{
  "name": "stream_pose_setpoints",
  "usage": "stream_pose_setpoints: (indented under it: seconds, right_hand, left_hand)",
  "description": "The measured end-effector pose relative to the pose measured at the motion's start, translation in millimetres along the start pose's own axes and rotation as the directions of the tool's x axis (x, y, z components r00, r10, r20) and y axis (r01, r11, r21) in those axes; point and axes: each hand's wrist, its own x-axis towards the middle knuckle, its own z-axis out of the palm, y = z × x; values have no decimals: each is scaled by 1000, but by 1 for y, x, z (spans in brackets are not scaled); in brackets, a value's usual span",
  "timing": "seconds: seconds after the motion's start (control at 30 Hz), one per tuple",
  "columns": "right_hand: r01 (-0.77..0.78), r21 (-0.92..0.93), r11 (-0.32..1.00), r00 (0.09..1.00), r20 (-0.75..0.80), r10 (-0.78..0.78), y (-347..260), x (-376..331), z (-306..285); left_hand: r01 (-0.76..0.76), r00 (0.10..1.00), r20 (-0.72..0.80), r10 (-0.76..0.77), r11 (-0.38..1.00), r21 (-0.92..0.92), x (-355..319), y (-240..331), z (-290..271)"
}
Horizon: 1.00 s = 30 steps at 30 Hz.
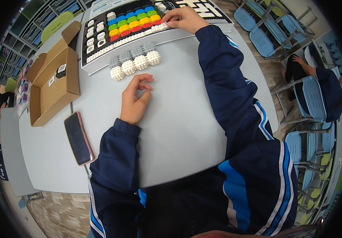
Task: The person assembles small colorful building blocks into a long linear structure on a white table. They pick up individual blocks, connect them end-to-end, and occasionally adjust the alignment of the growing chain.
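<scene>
The right hand (pixel 188 20) reaches to the far side of the tabletop (pixel 171 127), over the near edge of a parts tray (pixel 97 64). Its index finger and thumb come close together at the row of small white pieces (pixel 155 28) lining that edge; whether they are clamped on one I cannot tell. Just beyond, rows of red, yellow, green and blue blocks (pixel 134 26) fill the tray's black insert. A cluster of knobbly cube blocks (pixel 140 62), grey on the far side and white on the near, lies on the tabletop right by the tray's near wall. The left hand (pixel 134 100) rests just on the near side of that cluster, fingers loosely curled, thumb apart from them, with nothing visible between. Between the left hand and the right sleeve (pixel 220 67) the surface is bare back to the near edge, which meets the person's clothing, so there is open room for moving. Room is tighter on the left: an open cardboard box (pixel 56 89) stands close to the tray's left edge, and a smartphone (pixel 79 139) lies nearer, just beside the left sleeve (pixel 117 152). Past the curved right edge are light-blue chairs (pixel 313 97).
</scene>
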Motion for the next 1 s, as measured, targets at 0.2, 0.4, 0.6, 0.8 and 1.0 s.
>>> stream_pose_setpoints:
  seconds: [0.2, 0.4, 0.6, 0.8, 1.0]
  right_hand:
    - [-19, -45, 999, 999, -27, 17, 10, -3, 0]
    - [167, 7, 986, 986, -8, -167, 8, 0, 0]
    - [257, -29, 966, 964, -66, -258, -47, -8, 11]
    - [339, -205, 918, 889, -248, -384, -76, -36, 95]
    - [230, -353, 907, 727, -558, -401, -81, -55, 104]
  left_hand:
    - [-21, 1000, 9, 21, 999, 29, 1, 2, 0]
    - [-31, 999, -46, 29, 999, -41, 0, 0, 0]
    - [-298, 774, -275, 570, 712, 636, 3, 8, -14]
    - [-130, 764, -324, 559, 625, 770, 28, -1, -31]
    - [-13, 747, -461, 479, 704, 710, 33, -19, -39]
